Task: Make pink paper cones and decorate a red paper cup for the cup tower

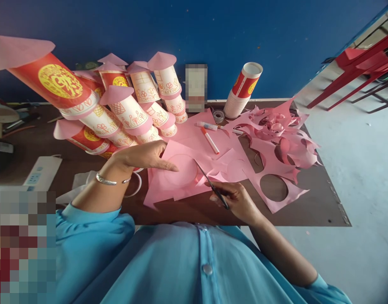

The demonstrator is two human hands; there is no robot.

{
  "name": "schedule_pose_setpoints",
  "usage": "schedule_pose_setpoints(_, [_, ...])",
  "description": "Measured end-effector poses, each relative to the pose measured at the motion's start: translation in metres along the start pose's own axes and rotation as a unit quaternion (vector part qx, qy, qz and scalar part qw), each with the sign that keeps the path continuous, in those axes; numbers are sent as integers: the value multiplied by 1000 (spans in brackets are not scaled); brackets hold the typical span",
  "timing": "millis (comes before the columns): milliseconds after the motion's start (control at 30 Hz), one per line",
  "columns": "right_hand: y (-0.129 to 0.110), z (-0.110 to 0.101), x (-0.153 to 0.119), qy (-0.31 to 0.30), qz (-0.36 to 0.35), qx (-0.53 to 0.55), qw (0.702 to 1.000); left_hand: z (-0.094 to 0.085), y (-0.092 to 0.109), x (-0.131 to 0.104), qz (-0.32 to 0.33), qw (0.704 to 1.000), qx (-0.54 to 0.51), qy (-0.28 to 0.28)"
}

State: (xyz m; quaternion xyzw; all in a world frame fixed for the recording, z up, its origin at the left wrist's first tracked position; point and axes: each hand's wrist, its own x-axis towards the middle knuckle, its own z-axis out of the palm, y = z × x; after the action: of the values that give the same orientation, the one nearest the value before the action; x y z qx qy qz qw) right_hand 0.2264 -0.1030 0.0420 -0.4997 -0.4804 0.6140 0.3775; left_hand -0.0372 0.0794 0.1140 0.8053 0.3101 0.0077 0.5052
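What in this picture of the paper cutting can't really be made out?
Head view:
- Blurred object against the blue wall: pixelated, unidentifiable.
- Bottom-left corner: pixelated.
- Scissors handles: hidden inside the right hand.
- Pink sheet: partly covered by the left hand.
- Things at the left edge: cut off.

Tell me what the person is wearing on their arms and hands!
Both hands are bare, with no gloves. The left hand has a thin silver bangle around its wrist. The right hand shows no bracelet or watch. Both arms come out of short bright blue sleeves, part of a blue shirt with a round button down the front.
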Motion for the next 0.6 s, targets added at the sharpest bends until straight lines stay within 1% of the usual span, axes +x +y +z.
schedule_pose_setpoints(33, [0,1,1,10,3,13,1000,1,-1,-1,1,999,-9,39])
schedule_pose_setpoints(67, [-1,2,1,22,4,22,1000,3,-1,-3,5,995,-21,102])
schedule_pose_setpoints(100, [-1,3,2,36,5,28,999,6,1,-6,18,981,-40,188])
schedule_pose_setpoints(133, [0,4,3,51,7,33,998,12,5,-11,28,960,-53,274])
schedule_pose_setpoints(167, [0,5,4,64,11,42,997,19,10,-16,37,930,-55,362])
schedule_pose_setpoints(200, [0,5,5,74,14,51,996,29,16,-22,41,908,-61,412])
schedule_pose_setpoints(233, [1,6,6,82,18,60,995,41,23,-27,45,898,-83,430])
schedule_pose_setpoints(267, [1,6,8,87,20,67,994,56,28,-32,43,906,-126,401])
schedule_pose_setpoints(300, [1,7,9,92,18,68,993,71,32,-34,29,927,-183,326])
schedule_pose_setpoints(333, [1,7,10,94,12,63,994,88,33,-35,11,942,-242,233])
schedule_pose_setpoints(367, [1,7,11,94,4,52,994,105,32,-33,-11,939,-300,167])
schedule_pose_setpoints(400, [1,8,12,91,-5,40,995,121,29,-30,-37,924,-357,132])
schedule_pose_setpoints(433, [0,8,13,88,-13,31,996,136,24,-25,-53,903,-408,122])
schedule_pose_setpoints(467, [0,9,13,85,-19,26,996,147,18,-20,-61,884,-446,125])
schedule_pose_setpoints(500, [-1,9,13,80,-21,26,996,156,12,-16,-66,867,-478,128])
schedule_pose_setpoints(533, [-1,10,13,78,-21,27,996,161,7,-13,-66,854,-499,131])
schedule_pose_setpoints(600, [0,10,11,78,-16,24,996,161,1,-13,-56,847,-512,133])
